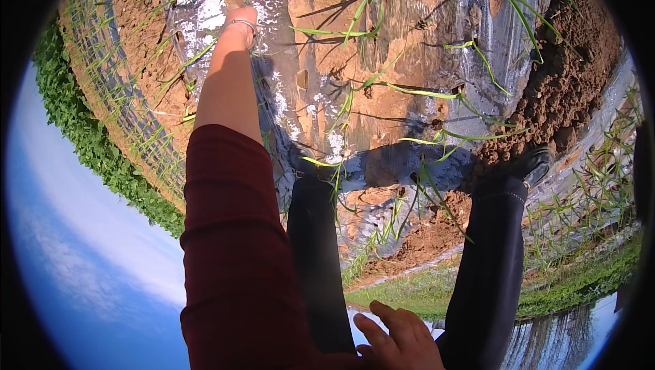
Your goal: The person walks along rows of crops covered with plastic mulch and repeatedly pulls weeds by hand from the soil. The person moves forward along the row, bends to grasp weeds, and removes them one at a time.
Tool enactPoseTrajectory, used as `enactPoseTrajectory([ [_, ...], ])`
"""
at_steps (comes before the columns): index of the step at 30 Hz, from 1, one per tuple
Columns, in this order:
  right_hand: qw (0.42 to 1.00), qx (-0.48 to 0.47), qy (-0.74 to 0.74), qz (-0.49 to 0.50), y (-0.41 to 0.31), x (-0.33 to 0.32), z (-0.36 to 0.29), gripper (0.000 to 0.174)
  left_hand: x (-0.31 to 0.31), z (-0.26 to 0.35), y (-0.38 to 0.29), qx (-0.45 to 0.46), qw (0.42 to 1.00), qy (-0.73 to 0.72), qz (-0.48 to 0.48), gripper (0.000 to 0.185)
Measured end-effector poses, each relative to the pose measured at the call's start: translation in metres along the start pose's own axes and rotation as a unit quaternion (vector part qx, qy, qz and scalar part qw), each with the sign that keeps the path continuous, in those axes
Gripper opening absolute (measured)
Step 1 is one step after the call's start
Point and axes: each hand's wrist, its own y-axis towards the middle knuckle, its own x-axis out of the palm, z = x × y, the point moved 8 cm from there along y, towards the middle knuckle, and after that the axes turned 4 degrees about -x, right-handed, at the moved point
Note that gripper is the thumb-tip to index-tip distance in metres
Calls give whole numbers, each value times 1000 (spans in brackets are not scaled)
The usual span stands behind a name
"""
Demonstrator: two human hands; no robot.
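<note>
My left hand point(242, 13), beyond a thin metal bangle at the wrist, is small and foreshortened near the top edge, low over white-flecked plastic mulch film point(207, 4). Its fingers cannot be made out, nor whether they hold anything. The left forearm is bare below a dark red sleeve. My right hand point(401, 339) is at the bottom edge, in front of my dark trousers, its fingers apart and slightly bent with nothing seen in them. Between the arm and my right leg, narrow-leaved green seedlings point(369, 32) grow through holes in the soil-smeared film.
My dark shoe point(538, 166) stands by a strip of loose brown soil point(575, 71) at the right. More planted rows point(583, 211) run along the right. A leafy green row point(97, 150) borders the field at the left, beside blue sky.
</note>
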Motion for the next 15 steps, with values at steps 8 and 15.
enactPoseTrajectory([
  [8,997,78,-6,-31,19,10,8,60,13,-19,2,-27,998,-45,-40,59],
  [15,996,80,-24,-43,28,21,-3,56,6,-13,-2,101,991,43,73,32],
])
